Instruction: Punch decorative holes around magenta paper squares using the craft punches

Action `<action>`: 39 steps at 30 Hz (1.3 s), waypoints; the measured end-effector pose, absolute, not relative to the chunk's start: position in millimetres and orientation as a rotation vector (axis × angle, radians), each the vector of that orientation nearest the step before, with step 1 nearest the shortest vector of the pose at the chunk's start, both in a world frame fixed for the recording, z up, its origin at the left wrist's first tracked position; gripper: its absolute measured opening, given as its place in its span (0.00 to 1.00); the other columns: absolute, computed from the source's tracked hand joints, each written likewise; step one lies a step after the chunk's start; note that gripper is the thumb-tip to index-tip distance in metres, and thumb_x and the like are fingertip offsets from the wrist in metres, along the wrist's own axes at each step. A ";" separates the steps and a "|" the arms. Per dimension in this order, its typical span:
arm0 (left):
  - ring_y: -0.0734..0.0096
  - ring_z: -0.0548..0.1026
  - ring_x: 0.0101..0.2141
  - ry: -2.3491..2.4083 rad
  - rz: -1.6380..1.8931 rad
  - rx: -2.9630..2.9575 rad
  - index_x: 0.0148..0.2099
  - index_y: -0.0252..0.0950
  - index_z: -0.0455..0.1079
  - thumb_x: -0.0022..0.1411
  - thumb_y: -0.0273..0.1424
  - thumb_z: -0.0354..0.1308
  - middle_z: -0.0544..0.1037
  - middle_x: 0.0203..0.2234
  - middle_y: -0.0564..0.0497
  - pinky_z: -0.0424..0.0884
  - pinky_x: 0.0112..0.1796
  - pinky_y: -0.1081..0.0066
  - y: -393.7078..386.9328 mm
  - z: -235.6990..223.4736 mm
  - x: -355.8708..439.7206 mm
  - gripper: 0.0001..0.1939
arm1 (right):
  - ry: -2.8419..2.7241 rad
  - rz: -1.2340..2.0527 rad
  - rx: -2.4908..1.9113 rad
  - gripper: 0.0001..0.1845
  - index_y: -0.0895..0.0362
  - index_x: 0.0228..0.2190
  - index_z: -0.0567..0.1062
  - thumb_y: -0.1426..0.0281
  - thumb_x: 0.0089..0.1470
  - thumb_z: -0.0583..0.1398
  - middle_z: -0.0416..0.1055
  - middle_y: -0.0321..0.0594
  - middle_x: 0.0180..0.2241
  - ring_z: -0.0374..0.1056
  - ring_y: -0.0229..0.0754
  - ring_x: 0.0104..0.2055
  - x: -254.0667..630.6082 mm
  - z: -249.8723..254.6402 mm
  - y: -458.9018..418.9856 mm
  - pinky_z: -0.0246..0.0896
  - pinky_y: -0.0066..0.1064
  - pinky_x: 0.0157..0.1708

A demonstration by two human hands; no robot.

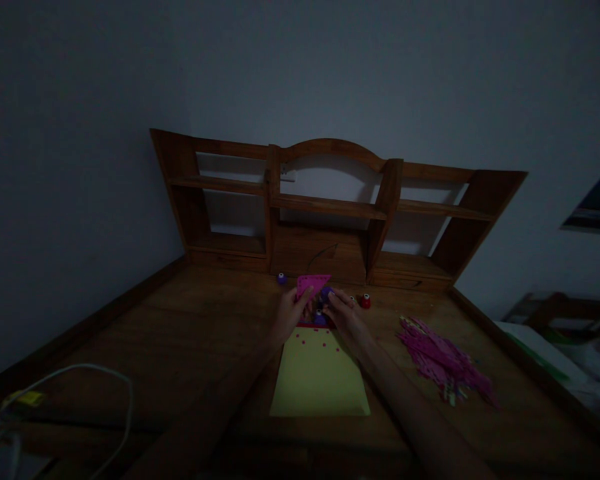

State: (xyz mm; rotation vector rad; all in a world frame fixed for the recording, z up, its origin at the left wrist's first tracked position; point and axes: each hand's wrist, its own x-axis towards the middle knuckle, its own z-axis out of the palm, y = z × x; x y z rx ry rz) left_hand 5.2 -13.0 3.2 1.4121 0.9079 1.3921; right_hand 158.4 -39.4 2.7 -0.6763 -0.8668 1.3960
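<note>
Going right from a small purple piece point(281, 279) at the far side: pinching with the left hand point(291, 313) a pink sheet point(311, 285), and a rounded purple thing point(325, 293) with the right hand point(347, 319), both at the far edge of the yellow sheet point(321, 383), then a red piece point(365, 302) and, nearer, pink strips point(443, 357). Could perhaps drop the rounded purple thing by too light a pinch, or bend the pink sheet by pressing too hard

The yellow sheet point(320, 383) looks like smooth, matt paper. Around it, the desk point(210, 327) is dull wood. Toward twelve o'clock, the pink piece point(315, 283) looks matt and dotted, and the shelf unit point(300, 255) is grained wood. The pink strips point(443, 360) at three look matt; the cable point(131, 403) at nine looks smooth, plastic-coated.
</note>
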 end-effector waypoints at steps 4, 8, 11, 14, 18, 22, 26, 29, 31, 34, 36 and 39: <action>0.76 0.66 0.15 0.903 1.387 1.446 0.27 0.34 0.66 0.58 0.50 0.57 0.69 0.15 0.55 0.61 0.19 0.75 -13.8 3.1 6.1 0.23 | -0.816 1.388 -0.661 0.16 0.53 0.36 0.78 0.67 0.42 0.71 0.76 0.35 0.36 0.71 0.35 0.33 158.0 2.6 -38.9 0.68 0.29 0.39; 0.76 0.66 0.15 0.892 1.390 1.441 0.27 0.34 0.67 0.59 0.50 0.57 0.69 0.15 0.55 0.61 0.19 0.76 -13.7 3.5 5.1 0.23 | -0.796 1.394 -0.673 0.15 0.53 0.34 0.78 0.67 0.41 0.72 0.76 0.34 0.34 0.71 0.34 0.31 158.3 5.1 -39.7 0.68 0.28 0.39; 0.76 0.66 0.16 0.886 1.401 1.410 0.28 0.33 0.67 0.58 0.49 0.58 0.69 0.16 0.55 0.62 0.19 0.75 -13.2 3.7 4.1 0.22 | -0.794 1.399 -0.669 0.13 0.53 0.31 0.79 0.66 0.41 0.72 0.76 0.33 0.32 0.71 0.33 0.30 158.6 6.1 -40.4 0.68 0.27 0.37; 0.77 0.66 0.16 0.890 1.402 1.407 0.27 0.33 0.67 0.57 0.49 0.59 0.69 0.16 0.55 0.61 0.19 0.75 -12.8 3.3 3.7 0.22 | -0.804 1.422 -0.670 0.12 0.54 0.30 0.79 0.64 0.43 0.71 0.76 0.34 0.31 0.70 0.33 0.28 158.3 6.7 -39.9 0.68 0.26 0.35; 0.77 0.66 0.17 0.870 1.396 1.395 0.26 0.33 0.67 0.57 0.49 0.59 0.69 0.17 0.54 0.62 0.21 0.75 -12.2 2.8 3.0 0.22 | -0.809 1.444 -0.675 0.13 0.56 0.29 0.79 0.61 0.45 0.70 0.76 0.36 0.29 0.71 0.33 0.27 157.2 8.2 -38.7 0.68 0.25 0.32; 0.76 0.67 0.18 0.871 1.391 1.399 0.26 0.33 0.67 0.57 0.48 0.59 0.70 0.17 0.54 0.62 0.22 0.75 -12.8 3.1 2.2 0.22 | -0.821 1.440 -0.692 0.14 0.57 0.29 0.79 0.60 0.45 0.70 0.77 0.38 0.30 0.71 0.34 0.27 156.8 9.1 -39.0 0.69 0.26 0.32; 0.76 0.67 0.19 0.877 1.394 1.434 0.26 0.33 0.66 0.58 0.48 0.58 0.69 0.17 0.54 0.62 0.23 0.75 -14.1 3.2 2.7 0.22 | -0.852 1.382 -0.726 0.15 0.56 0.31 0.79 0.61 0.42 0.71 0.77 0.37 0.31 0.72 0.35 0.27 157.2 8.0 -39.6 0.69 0.27 0.33; 0.76 0.67 0.18 0.878 1.404 1.446 0.26 0.33 0.66 0.58 0.48 0.58 0.69 0.17 0.54 0.62 0.22 0.75 -14.4 3.4 3.4 0.22 | -0.912 1.327 -0.736 0.15 0.56 0.32 0.79 0.61 0.42 0.71 0.76 0.37 0.31 0.72 0.35 0.28 157.5 6.6 -38.4 0.70 0.28 0.32; 0.76 0.66 0.18 0.902 1.412 1.452 0.26 0.33 0.66 0.58 0.49 0.58 0.69 0.16 0.54 0.61 0.22 0.75 -14.6 4.1 3.5 0.23 | -0.942 1.294 -0.744 0.16 0.56 0.32 0.79 0.61 0.42 0.71 0.76 0.37 0.30 0.71 0.36 0.27 157.6 5.8 -37.0 0.70 0.28 0.31; 0.76 0.66 0.18 0.943 1.410 1.493 0.26 0.34 0.66 0.58 0.50 0.57 0.69 0.16 0.54 0.60 0.21 0.75 -15.4 5.3 3.4 0.23 | -0.944 1.246 -0.779 0.17 0.56 0.32 0.78 0.60 0.42 0.70 0.76 0.37 0.29 0.72 0.37 0.27 158.0 5.1 -34.8 0.70 0.29 0.31; 0.75 0.66 0.18 0.969 1.402 1.529 0.27 0.34 0.66 0.59 0.50 0.56 0.69 0.17 0.54 0.61 0.22 0.75 -15.8 5.6 3.2 0.23 | -0.926 1.219 -0.800 0.17 0.56 0.33 0.78 0.60 0.42 0.70 0.76 0.38 0.28 0.72 0.38 0.27 158.9 4.9 -33.7 0.71 0.30 0.31; 0.74 0.67 0.19 0.995 1.407 1.570 0.27 0.34 0.67 0.60 0.49 0.56 0.70 0.17 0.54 0.62 0.23 0.74 -15.8 4.1 3.0 0.22 | -0.916 1.197 -0.807 0.18 0.56 0.34 0.77 0.59 0.42 0.70 0.76 0.37 0.28 0.72 0.37 0.27 160.7 4.8 -33.3 0.70 0.29 0.31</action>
